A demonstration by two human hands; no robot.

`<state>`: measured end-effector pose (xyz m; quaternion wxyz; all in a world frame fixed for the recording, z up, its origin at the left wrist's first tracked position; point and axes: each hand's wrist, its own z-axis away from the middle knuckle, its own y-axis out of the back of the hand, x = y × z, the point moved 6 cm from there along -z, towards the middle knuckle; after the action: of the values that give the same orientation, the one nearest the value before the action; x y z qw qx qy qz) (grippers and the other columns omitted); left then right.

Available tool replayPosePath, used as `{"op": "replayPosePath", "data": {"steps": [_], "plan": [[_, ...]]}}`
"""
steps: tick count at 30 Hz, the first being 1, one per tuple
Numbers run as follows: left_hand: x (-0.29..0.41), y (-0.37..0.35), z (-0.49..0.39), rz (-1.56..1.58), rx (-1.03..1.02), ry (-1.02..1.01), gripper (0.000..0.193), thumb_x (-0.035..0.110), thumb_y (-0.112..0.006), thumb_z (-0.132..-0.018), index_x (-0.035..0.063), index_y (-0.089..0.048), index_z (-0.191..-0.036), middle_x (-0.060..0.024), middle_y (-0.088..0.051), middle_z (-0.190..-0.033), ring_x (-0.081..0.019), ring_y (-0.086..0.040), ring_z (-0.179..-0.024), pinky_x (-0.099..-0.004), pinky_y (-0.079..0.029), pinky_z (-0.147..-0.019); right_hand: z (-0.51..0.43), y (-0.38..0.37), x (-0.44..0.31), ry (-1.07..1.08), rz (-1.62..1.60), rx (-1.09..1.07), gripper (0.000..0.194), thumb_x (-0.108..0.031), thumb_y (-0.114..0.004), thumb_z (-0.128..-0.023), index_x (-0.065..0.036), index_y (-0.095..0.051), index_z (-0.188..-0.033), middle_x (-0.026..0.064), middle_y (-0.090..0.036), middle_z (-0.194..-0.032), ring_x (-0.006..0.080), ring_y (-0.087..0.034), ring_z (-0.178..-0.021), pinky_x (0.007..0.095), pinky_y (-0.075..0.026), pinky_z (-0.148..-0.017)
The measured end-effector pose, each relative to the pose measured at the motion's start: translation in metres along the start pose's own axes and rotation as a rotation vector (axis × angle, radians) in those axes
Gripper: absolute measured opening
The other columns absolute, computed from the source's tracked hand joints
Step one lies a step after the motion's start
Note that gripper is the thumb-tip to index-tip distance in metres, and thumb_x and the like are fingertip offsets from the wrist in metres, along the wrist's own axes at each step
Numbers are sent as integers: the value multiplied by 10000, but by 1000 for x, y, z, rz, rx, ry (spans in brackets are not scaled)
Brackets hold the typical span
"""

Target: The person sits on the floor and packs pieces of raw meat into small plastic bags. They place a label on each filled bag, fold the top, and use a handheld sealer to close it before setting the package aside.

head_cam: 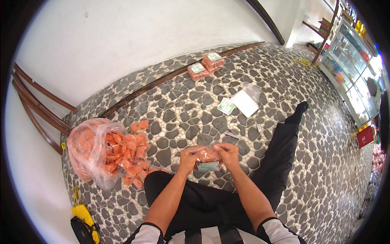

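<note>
Between my hands is a clear plastic pack (209,155) of small orange sachets, with a green and white printed label (208,166) on its side towards me. My left hand (190,156) grips the pack's left end, thumb on top. At the right end, my right hand (228,154) pinches the plastic near its upper corner. To the left, a large clear bag (99,146) lies on its side, and orange sachets (134,152) spill from its mouth onto the floor. Beyond my hands lies a stapler (232,134), as far as its small shape shows.
Labelled filled packs (199,70) are stacked by the wooden strip near the wall. Printed cards (226,106) lie beside clear plastic bags with a white sheet (244,103). My outstretched leg (278,158) bounds the right side. A glass display case (350,70) stands far right; a yellow pouch (85,219) lies lower left.
</note>
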<state>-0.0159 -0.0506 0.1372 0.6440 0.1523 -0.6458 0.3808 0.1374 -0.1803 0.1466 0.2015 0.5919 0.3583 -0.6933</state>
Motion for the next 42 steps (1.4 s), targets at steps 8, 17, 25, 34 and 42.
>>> {"op": "replayPosePath", "data": {"steps": [8,17,25,34,42], "plan": [[22,-6,1,100,-26,-57,280,163,-781,-959,-43,-775,-1149,-141,-774,-1139,-174,-722,-1011,-320,-571,-908,1,1,-12,46,-13,25,137,-96,-804,-940,34,-787,-977,54,-752,-815,88,-657,-704,244,-517,-627],[16,-8,-2,150,2,-77,262,152,-751,-986,-72,-760,-1123,-159,-777,-1097,-203,-743,-955,-346,-607,-883,4,-6,-28,99,32,37,140,-97,-783,-956,39,-782,-988,56,-740,-792,92,-630,-648,250,-483,-583],[21,-5,0,238,39,-187,202,145,-769,-974,-48,-748,-1029,-181,-777,-1048,-268,-760,-982,-381,-626,-872,10,-2,-35,174,-130,44,203,-161,-738,-1007,39,-773,-1012,45,-740,-803,83,-631,-624,249,-494,-558],[22,-6,3,278,-15,-164,210,162,-768,-979,-46,-742,-987,-195,-768,-1029,-311,-752,-1048,-410,-626,-896,-3,3,-21,-188,-128,-133,347,-301,-637,-1073,26,-732,-1012,84,-748,-859,155,-701,-784,304,-561,-715],[23,-1,2,151,18,-195,202,166,-759,-978,-33,-768,-944,-181,-786,-981,-220,-748,-929,-430,-373,-1145,15,0,-42,64,-75,26,395,-336,-636,-1071,31,-727,-1185,103,-750,-1002,177,-704,-931,335,-555,-863]]}}
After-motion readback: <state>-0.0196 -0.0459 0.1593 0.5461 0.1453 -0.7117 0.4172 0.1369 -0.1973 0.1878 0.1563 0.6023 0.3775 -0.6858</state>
